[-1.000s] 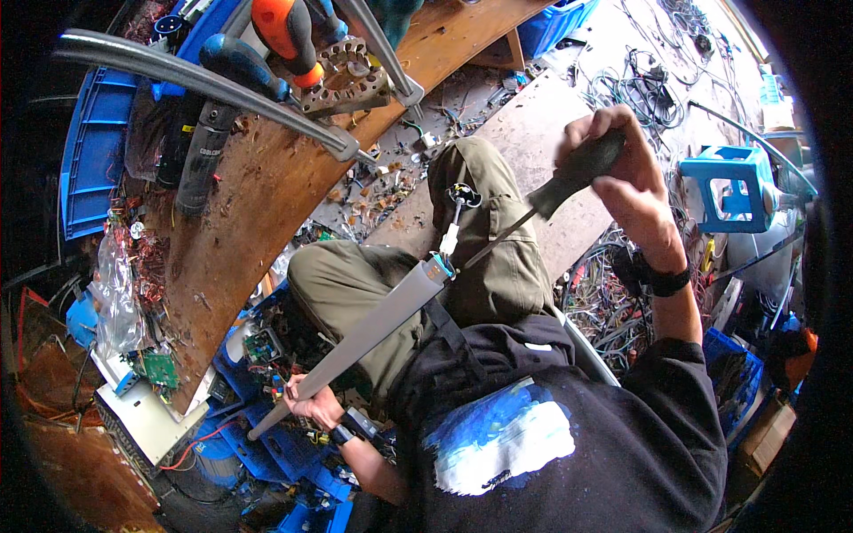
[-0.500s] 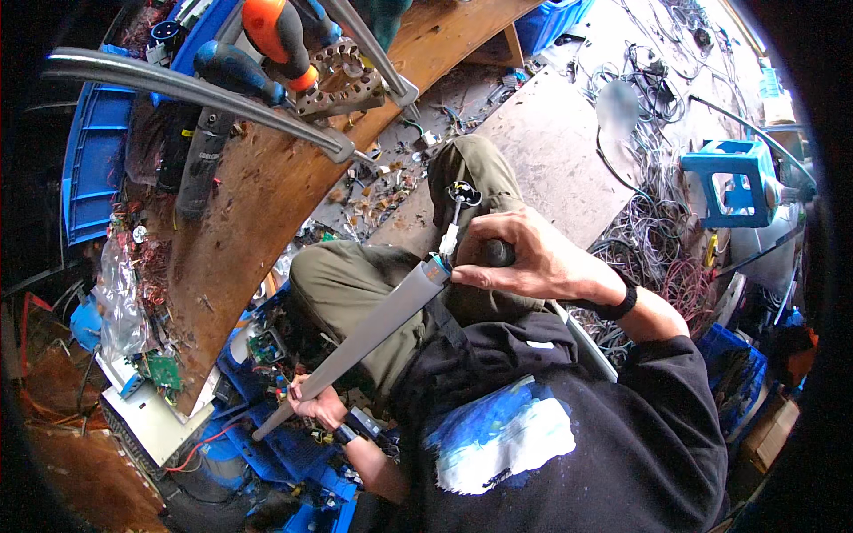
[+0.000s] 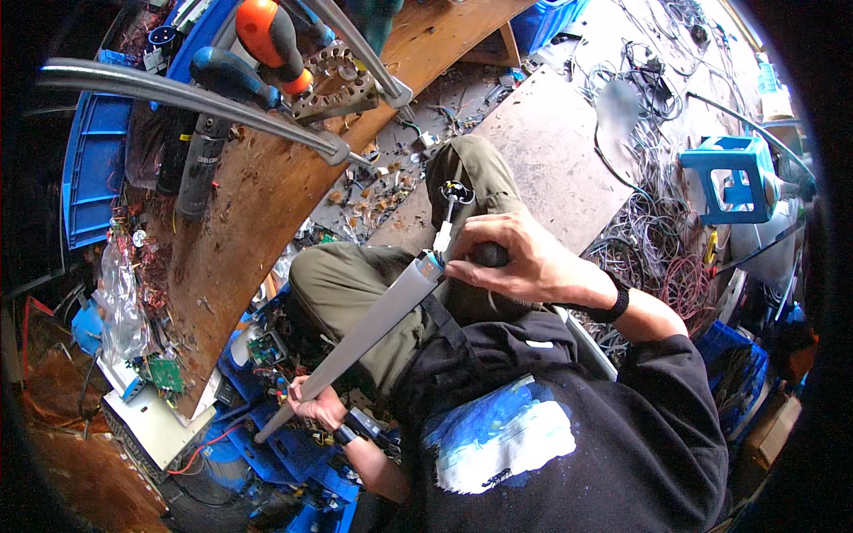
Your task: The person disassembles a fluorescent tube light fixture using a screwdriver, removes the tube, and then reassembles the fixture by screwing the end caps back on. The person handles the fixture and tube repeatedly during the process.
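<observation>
A long grey-white tube, apparently an LED tube light (image 3: 369,329), lies slantwise across my lap. My left hand (image 3: 316,405) is wrapped round its lower end. At the upper end, my right hand (image 3: 538,262) is closed, its thumb and forefinger at the tube's opening. The rounded end of a black handle (image 3: 490,255) shows in that palm; the rest of the tool is hidden. Out of the opening sticks a small white part (image 3: 442,238), with thin wires leading to a dark round end cap (image 3: 457,193) above my knee.
On the left stands a wooden bench (image 3: 240,258) with an orange-and-black screwdriver (image 3: 267,40) in a perforated metal holder (image 3: 342,93). Metal bars cross above it. Cable heaps (image 3: 653,240) and a blue stool (image 3: 729,180) lie to the right. Circuit boards and blue bins crowd the lower left.
The tube's upper end and my right hand have shifted slightly to the left. The white part and end cap moved along with them. My left hand keeps its hold.
</observation>
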Tool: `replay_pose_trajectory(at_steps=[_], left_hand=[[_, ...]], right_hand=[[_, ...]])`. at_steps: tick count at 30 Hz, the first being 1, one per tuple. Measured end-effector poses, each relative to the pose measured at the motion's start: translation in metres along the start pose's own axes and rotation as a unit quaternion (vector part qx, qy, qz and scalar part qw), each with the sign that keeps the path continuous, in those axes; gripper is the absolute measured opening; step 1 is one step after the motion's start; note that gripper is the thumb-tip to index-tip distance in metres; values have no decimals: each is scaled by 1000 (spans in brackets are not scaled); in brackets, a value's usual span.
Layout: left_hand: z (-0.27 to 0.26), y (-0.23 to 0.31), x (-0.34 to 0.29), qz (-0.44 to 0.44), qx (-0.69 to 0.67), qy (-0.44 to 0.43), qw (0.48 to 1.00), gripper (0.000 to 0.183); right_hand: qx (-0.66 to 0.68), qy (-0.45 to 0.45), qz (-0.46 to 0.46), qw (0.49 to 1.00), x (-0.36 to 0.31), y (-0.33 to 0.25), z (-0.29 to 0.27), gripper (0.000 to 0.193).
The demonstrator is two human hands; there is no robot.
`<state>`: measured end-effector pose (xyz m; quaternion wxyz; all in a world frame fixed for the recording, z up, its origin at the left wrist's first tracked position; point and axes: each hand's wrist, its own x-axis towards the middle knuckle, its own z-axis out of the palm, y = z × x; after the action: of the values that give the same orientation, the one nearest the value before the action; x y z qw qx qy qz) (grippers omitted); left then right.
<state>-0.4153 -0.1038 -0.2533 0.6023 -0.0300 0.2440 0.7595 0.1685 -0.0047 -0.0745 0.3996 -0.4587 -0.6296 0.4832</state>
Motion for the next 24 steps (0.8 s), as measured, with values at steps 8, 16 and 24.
replay_pose_trajectory(at_steps=[8, 16, 24], left_hand=[[16, -11, -6, 24, 37, 41, 998, 25], [28, -17, -8, 17, -44, 62, 997, 25], [51, -30, -14, 80, 8, 97, 992, 24]], right_hand=[[-37, -5, 8, 999, 4, -1, -10, 22], [-95, 19, -112, 989, 24, 16, -18, 34], [-48, -89, -14, 995, 9, 22, -23, 25]])
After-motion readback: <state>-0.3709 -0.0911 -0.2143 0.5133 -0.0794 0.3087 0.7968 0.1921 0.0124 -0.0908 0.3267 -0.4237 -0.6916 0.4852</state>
